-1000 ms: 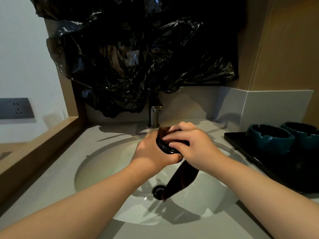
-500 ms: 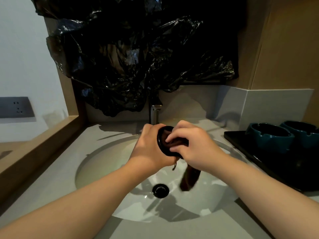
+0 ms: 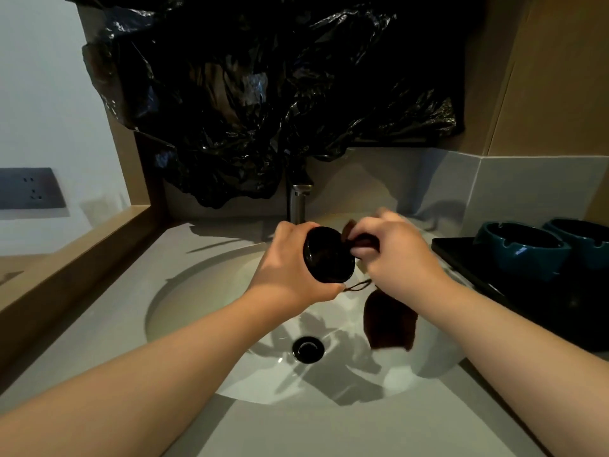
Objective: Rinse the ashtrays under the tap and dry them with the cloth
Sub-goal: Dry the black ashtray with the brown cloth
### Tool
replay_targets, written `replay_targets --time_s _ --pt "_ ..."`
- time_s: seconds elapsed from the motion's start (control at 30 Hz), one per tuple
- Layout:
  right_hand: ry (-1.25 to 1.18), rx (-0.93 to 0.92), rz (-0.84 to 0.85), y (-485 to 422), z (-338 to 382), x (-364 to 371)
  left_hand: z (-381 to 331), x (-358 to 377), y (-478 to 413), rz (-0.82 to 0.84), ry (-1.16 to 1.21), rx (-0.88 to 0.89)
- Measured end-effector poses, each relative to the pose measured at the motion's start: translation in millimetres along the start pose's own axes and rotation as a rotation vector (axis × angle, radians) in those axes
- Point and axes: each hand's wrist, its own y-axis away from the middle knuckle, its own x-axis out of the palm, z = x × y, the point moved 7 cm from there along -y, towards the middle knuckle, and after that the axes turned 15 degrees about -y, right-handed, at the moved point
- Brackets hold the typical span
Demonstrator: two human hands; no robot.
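Over the white basin point(image 3: 197, 311), my left hand point(image 3: 290, 275) grips a dark round ashtray point(image 3: 328, 253), tipped on its side with its base facing me. My right hand point(image 3: 395, 255) holds a dark brown cloth point(image 3: 389, 319) against the ashtray's far side; the cloth's loose end hangs down over the bowl. The steel tap point(image 3: 298, 202) stands just behind my hands, and I see no water running. Two teal ashtrays point(image 3: 520, 250) point(image 3: 583, 239) sit on a black tray point(image 3: 461, 255) at the right.
A black drain point(image 3: 308, 349) lies at the basin's bottom. Crumpled black plastic point(image 3: 263, 94) covers the wall above the tap. A wooden ledge point(image 3: 75, 258) runs along the left, with a wall socket point(image 3: 29, 188) beyond it. Grey counter point(image 3: 329, 430) lies in front.
My left hand has turned the ashtray so its base now faces me. My right hand has moved the cloth to the ashtray's upper right, and the hanging end swung right, off the drain.
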Motion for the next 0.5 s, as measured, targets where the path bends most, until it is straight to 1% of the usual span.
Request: replay_targets --time_s 0.03,0.07,0.1,0.17,0.2,0.23,0.3,0.37,0.43,0.5 --pt "-0.014 0.035 -0.040 0.1 -3.8 -4.6 1.3 -0.4 0.0 -0.006 0.011 -0.004" --pt "-0.063 0.017 -0.068 1.2 -0.9 -6.6 1.4 -1.3 -0.3 -0.015 0.020 -0.008" --pt "-0.112 -0.063 -0.079 4.4 10.9 -7.0 0.2 -2.6 -0.4 -0.025 0.024 -0.008" --pt "-0.114 -0.273 0.008 14.2 37.2 3.4 -4.9 -6.0 0.2 -0.046 0.006 0.011" --pt "-0.090 -0.348 0.039 16.8 41.7 8.6 -7.4 -7.8 0.3 -0.058 -0.002 0.029" --pt "-0.071 -0.365 0.042 15.4 39.7 8.8 -9.0 -9.1 0.5 -0.066 -0.003 0.045" --pt "-0.062 -0.259 -0.023 5.3 22.8 -2.3 -9.3 -9.5 1.2 -0.063 0.014 0.055" --pt "-0.049 -0.107 -0.104 -1.7 3.2 -16.4 -7.5 -10.0 2.2 -0.077 0.044 0.054" --pt "-0.167 0.016 -0.205 -4.9 -12.2 -29.1 -4.3 -11.3 2.2 -0.113 0.086 0.041" --pt "-0.372 0.082 -0.275 -3.9 -14.1 -35.5 -2.2 -11.2 2.3 -0.129 0.115 0.033"
